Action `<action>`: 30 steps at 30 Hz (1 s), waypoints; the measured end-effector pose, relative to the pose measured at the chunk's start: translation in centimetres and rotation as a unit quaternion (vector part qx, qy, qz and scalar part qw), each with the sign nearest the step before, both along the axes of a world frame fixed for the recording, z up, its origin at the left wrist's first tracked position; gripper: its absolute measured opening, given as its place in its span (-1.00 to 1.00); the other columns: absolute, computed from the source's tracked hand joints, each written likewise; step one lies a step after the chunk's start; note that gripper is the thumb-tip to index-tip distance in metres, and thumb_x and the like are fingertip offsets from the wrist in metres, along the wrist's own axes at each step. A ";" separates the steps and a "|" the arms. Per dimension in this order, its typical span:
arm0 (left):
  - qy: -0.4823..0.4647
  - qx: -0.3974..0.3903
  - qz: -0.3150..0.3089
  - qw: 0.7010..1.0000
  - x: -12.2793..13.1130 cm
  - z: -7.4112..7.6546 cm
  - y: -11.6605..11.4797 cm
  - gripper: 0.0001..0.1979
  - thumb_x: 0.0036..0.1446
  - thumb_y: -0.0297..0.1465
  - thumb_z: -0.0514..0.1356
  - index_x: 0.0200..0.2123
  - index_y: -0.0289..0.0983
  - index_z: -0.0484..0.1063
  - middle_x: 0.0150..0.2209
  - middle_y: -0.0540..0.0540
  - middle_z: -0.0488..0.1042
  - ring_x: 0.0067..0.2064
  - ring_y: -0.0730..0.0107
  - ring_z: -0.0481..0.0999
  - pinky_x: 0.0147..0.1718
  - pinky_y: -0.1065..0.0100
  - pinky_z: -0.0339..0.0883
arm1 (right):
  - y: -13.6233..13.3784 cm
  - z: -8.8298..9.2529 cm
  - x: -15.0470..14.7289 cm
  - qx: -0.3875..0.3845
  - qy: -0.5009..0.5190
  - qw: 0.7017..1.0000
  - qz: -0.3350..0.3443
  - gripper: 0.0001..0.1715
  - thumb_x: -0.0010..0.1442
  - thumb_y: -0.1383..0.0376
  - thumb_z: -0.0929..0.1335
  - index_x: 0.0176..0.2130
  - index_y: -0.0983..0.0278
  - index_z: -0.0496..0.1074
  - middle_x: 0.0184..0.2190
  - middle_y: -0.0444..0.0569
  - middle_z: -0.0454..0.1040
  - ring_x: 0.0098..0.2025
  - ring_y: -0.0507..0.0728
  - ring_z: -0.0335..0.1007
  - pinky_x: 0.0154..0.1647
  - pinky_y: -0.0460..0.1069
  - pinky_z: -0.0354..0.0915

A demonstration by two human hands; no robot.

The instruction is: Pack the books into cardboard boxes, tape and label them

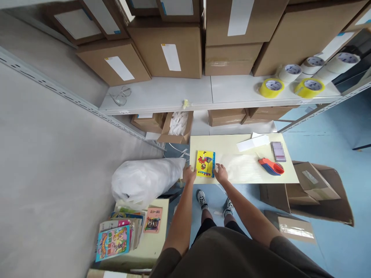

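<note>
Yellow book (205, 163) lies near the left end of a cream table (223, 144). Leftmost, a white plastic bag (147, 179) bulges, contents unclear; next, an open carton (188, 125) holds white pieces (178, 122). Left hand (189, 174) and right hand (221, 173) flank the book at its edges; whether they grip, I cannot tell. Far right, a large box (344, 202) contains smaller cartons (318, 180).

Both arms (182, 216) reach forward and down, left hand (190, 174) and right hand (222, 173) level but apart, right fingers (219, 166) loosely spread.
</note>
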State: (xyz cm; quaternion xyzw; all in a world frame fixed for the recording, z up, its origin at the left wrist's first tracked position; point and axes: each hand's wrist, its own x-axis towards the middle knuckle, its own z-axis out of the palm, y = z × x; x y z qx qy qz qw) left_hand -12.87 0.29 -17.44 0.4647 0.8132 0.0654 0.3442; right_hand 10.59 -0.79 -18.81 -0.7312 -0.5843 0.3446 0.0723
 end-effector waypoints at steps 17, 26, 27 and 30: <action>-0.116 -0.095 0.033 0.988 1.1 -0.4 4.7 -0.74 0.05 -0.31 0.50 -0.23 -0.34 0.67 -0.24 -0.29 0.72 -0.18 0.08 0.68 -0.30 0.35 0.38 | -0.6 -1.1 -1.8 -0.085 -0.043 0.985 0.144 -0.05 0.41 0.18 0.35 0.60 -0.01 -0.09 0.65 -0.08 -0.29 0.63 0.41 -0.29 0.38 0.26 0.28; -0.144 0.015 0.071 0.987 1.5 2.2 2.3 -0.86 0.14 -0.32 0.42 -0.25 -0.24 0.63 -0.20 -0.12 0.71 -0.16 0.21 0.67 -0.21 0.37 0.41 | 0.2 -1.1 -2.5 -0.052 0.051 0.994 0.083 -0.16 0.27 0.18 0.46 0.46 0.11 0.30 0.57 0.05 0.06 0.60 0.41 -0.10 0.44 0.25 0.25; -0.135 0.032 0.067 0.988 2.1 2.6 1.9 -0.86 0.16 -0.31 0.40 -0.24 -0.23 0.62 -0.20 -0.11 0.71 -0.15 0.21 0.67 -0.19 0.36 0.42 | 0.5 -0.8 -2.5 -0.034 0.087 0.995 0.048 -0.24 0.26 0.15 0.47 0.39 0.12 0.39 0.53 0.06 0.16 0.57 0.38 0.01 0.42 0.23 0.28; -0.113 0.091 0.032 0.989 4.9 4.2 1.0 -0.84 0.20 -0.26 0.36 -0.22 -0.20 0.59 -0.22 -0.10 0.69 -0.15 0.21 0.66 -0.15 0.34 0.42 | 1.4 0.3 -2.2 0.002 0.230 0.970 -0.080 -0.41 0.31 0.02 0.39 0.25 0.14 0.51 0.35 0.07 0.45 0.37 0.32 0.37 0.25 0.17 0.44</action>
